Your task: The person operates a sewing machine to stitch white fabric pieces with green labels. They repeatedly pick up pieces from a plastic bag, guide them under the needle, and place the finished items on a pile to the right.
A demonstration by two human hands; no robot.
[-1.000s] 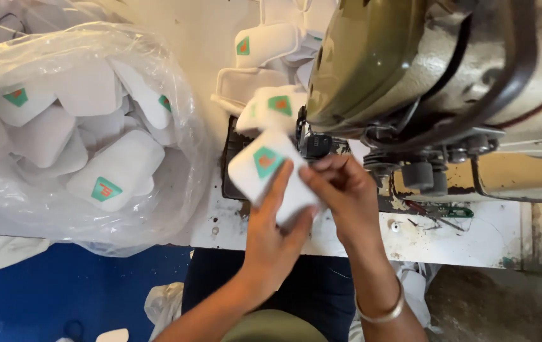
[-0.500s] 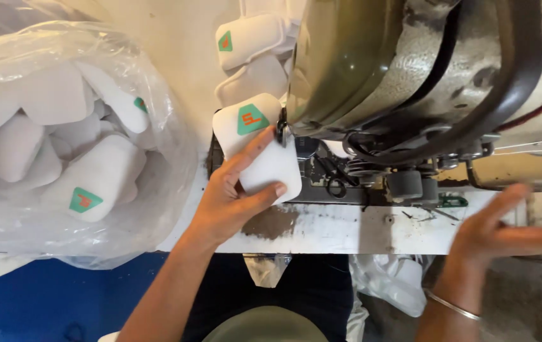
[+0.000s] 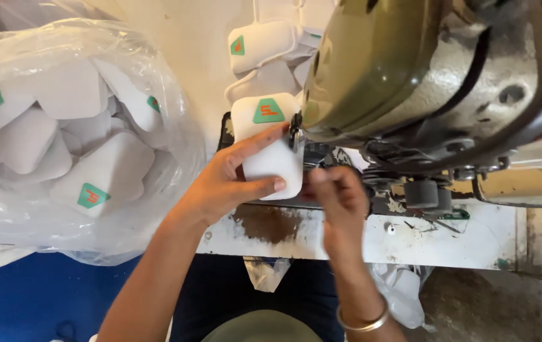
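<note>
- Lying flat on the desk under the head of the sewing machine, the white padded piece runs its long axis away from the person, green-and-orange label end farthest.
- Left hand is spread over the piece, thumb and forefinger pressing its near half down.
- Right hand has its fingertips pinched on the piece's right edge, just beside the needle area.
- More white pieces trail off behind the machine, joined in a chain.
- A clear plastic bag full of similar pieces sits well to the left.
- The machine's bulk hides the piece's far right side.
</note>
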